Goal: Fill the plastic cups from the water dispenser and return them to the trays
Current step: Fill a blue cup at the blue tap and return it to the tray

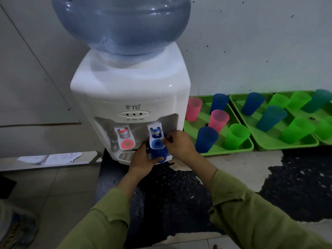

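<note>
A white water dispenser (pixel 129 97) with a blue bottle (pixel 122 24) on top stands on the floor. My left hand (pixel 142 159) grips a blue plastic cup (pixel 159 153) under the blue tap (pixel 156 135). My right hand (pixel 177 144) pinches the blue tap lever with curled fingers. The cup's rim is partly hidden behind the lever. To the right lie two green trays, the near tray (pixel 239 149) and the far tray (pixel 287 143), holding several pink, blue, green and teal cups.
A red tap (pixel 124 137) sits left of the blue one. Papers (pixel 50 158) lie on the floor at the left. The floor in front is dark and speckled, with worn pale patches. A white wall stands behind the trays.
</note>
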`<action>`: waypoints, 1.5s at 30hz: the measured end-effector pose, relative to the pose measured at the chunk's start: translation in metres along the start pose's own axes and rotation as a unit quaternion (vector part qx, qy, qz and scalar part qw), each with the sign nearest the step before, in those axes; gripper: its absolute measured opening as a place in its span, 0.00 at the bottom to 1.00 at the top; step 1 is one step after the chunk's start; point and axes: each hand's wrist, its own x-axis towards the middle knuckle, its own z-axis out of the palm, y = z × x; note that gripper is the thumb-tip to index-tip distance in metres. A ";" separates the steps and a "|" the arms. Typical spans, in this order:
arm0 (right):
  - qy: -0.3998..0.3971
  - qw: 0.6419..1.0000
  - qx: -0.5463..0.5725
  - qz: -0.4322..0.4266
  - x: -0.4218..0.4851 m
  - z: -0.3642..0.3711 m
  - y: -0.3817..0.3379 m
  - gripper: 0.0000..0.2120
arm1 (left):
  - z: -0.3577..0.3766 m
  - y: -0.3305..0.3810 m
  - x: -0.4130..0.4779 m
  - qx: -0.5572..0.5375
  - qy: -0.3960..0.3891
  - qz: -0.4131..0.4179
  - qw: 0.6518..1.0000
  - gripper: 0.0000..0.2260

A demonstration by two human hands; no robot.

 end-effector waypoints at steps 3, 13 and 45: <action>0.028 1.000 0.012 -0.007 0.003 0.005 0.004 0.12 | -0.001 -0.003 -0.004 -0.033 -0.016 -0.013 0.999 0.29; 0.110 0.991 0.074 -0.034 -0.015 0.008 0.032 0.09 | 0.001 -0.006 -0.033 -0.040 0.001 -0.006 0.999 0.28; 0.002 0.993 -0.120 0.017 -0.057 -0.172 0.398 0.28 | 0.303 0.153 -0.034 -0.096 -0.125 0.007 0.987 0.26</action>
